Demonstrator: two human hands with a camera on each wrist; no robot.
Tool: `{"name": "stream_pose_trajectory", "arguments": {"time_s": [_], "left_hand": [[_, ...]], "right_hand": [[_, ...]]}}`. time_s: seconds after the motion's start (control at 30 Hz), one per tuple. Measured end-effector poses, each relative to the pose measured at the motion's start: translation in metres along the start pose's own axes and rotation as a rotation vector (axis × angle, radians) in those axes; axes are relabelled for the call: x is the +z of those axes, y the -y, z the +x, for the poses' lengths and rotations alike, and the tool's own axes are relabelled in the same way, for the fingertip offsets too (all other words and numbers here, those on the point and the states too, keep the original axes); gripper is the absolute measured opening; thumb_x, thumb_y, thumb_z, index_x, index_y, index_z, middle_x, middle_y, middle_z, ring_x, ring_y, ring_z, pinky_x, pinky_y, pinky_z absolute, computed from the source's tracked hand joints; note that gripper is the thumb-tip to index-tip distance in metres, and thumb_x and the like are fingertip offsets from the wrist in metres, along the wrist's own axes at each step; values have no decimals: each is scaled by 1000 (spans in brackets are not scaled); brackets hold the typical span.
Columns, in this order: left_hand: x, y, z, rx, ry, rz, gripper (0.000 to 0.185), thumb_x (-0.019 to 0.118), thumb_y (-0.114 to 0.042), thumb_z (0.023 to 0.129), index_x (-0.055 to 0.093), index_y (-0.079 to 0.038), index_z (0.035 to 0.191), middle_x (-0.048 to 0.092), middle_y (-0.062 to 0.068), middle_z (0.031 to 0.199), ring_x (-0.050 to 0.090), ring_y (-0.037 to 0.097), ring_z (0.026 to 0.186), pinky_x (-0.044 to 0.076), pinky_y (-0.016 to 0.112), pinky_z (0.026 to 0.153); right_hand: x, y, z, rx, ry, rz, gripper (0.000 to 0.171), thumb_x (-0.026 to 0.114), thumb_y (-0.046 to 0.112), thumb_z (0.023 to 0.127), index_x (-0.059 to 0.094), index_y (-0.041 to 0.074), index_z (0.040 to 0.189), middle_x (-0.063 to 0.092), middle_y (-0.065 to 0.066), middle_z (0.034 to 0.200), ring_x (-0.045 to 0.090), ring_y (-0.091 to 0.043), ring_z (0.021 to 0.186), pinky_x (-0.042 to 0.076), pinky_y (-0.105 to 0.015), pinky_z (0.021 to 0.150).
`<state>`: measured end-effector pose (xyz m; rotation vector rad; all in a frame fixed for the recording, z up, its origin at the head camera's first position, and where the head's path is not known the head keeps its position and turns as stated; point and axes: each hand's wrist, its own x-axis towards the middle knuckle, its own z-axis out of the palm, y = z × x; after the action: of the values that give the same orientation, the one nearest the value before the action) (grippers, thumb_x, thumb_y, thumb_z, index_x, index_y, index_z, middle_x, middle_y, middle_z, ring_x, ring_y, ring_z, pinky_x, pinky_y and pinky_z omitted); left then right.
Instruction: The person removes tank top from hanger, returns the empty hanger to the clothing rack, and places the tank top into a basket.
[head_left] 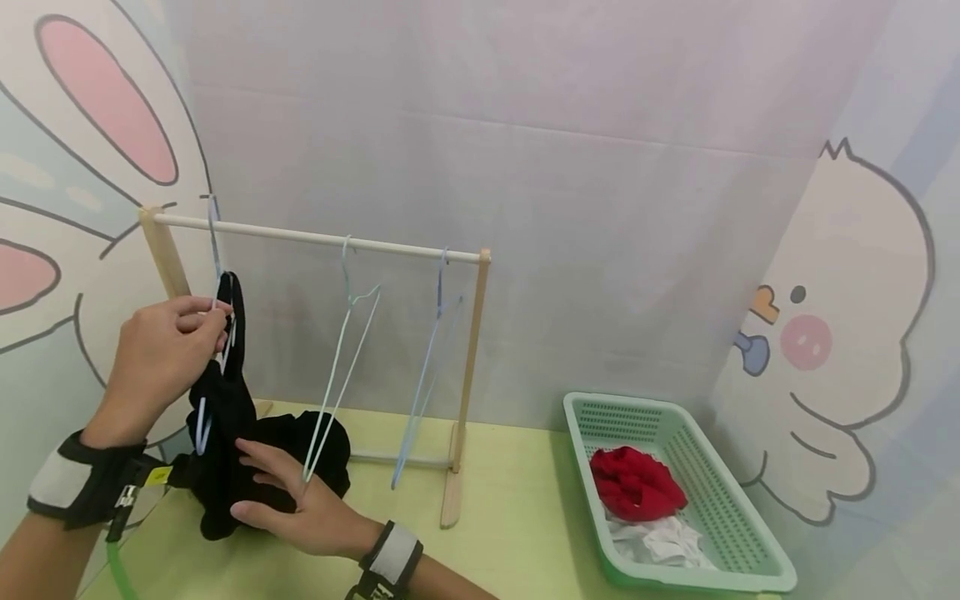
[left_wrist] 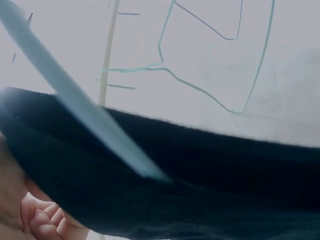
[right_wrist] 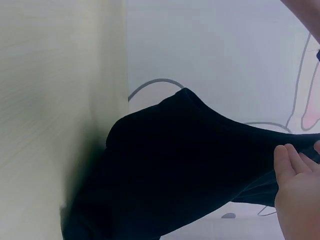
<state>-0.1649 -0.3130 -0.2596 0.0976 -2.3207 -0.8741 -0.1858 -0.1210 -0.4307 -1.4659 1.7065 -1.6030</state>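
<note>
A black garment with a narrow strap hangs bunched on a pale blue hanger, its lower part spread down to the table. My left hand pinches the strap and hanger below the hook, curled fingers showing in the left wrist view. There, the hanger's blurred bar crosses the dark cloth. My right hand is beside the lower part, fingers extended and apart, fingertips right at the fabric. In the right wrist view, the fingers overlap the cloth's edge.
A wooden rack carries the hangers on its rod. A mint hanger hangs mid-rod, partly in front of the garment, and a blue hanger hangs further right. Rightward, a green basket holds red cloth and white cloth.
</note>
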Motion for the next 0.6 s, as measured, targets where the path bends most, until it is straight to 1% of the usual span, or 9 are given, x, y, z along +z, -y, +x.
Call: {"name": "stream_pose_trajectory", "arguments": {"time_s": [0.03,0.07,0.2,0.3,0.37,0.47,0.53,0.6], "left_hand": [[-1,-1,0,1,-1,-2,46,48,-27,111,73,10,124,78,26,101,65,38,103,40,23,63],[-1,-2,-1,2,-3,-1,46,48,-27,111,73,10,123,79,26,101,64,35,102,40,22,62],[-4,-6,-1,14,-13,5,45,49,-28,111,75,8,122,79,21,93,59,15,90,41,23,58],[-8,-9,-3,19,-12,3,46,49,-30,111,74,6,122,79,17,90,55,3,83,42,24,57],[-10,-11,-5,28,-11,-2,46,49,-32,112,75,6,121,79,17,89,53,-2,80,41,25,56],[-13,-12,-10,39,-9,-5,45,51,-33,112,74,5,121,78,15,87,52,-9,78,40,27,55],[-15,-12,-13,43,-5,-12,45,51,-33,112,74,5,120,78,17,92,52,-10,77,40,28,53],[-15,-13,-16,37,0,-20,44,52,-33,112,74,4,121,78,18,99,53,-11,78,41,28,54]], "right_hand": [[0,0,0,-2,2,-19,67,51,5,113,23,23,172,21,6,176,29,-7,158,32,-25,124],[0,1,-1,-2,2,-38,65,51,6,114,25,21,171,21,6,176,29,-7,157,32,-25,123],[0,3,-2,5,-9,-115,60,51,13,115,30,21,170,21,7,175,32,-7,156,33,-26,123],[1,4,-2,-35,-48,-164,60,55,10,113,32,18,168,31,4,172,40,-7,152,37,-26,121],[3,4,0,-72,-97,-201,59,59,8,110,37,15,164,41,1,167,47,-7,146,41,-25,117],[8,3,5,-111,-198,-246,54,66,7,107,46,11,157,56,-4,153,57,-4,133,48,-21,109],[12,2,10,-118,-266,-264,48,69,10,106,53,9,151,64,-6,141,62,-1,123,51,-19,102],[15,1,15,-128,-325,-318,39,71,12,105,61,7,142,70,-6,128,64,4,112,53,-16,95]]}}
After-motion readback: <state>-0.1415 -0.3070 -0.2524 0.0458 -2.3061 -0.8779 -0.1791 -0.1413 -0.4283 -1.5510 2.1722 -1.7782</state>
